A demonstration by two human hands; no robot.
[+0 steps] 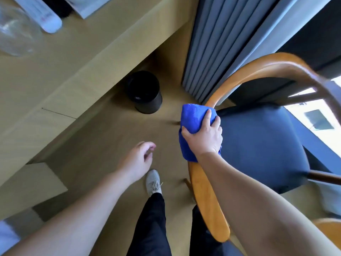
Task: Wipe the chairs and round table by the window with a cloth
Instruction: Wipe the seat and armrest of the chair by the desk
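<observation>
A chair with a curved orange wooden back rail (208, 200) and a dark blue padded seat (258, 145) stands at the right, by the window. My right hand (204, 135) presses a bright blue cloth (193, 119) around the rail, gripping it from above. My left hand (138, 159) hangs free over the floor to the left of the chair, fingers loosely curled and holding nothing. The round table is out of view.
A black waste bin (145, 91) stands on the tan floor under a long wooden desk (64, 74). Grey curtains (221, 43) hang behind the chair. A clear bottle (16, 32) and a white remote (42, 15) lie on the desk. My leg and grey shoe (153, 182) are beside the chair.
</observation>
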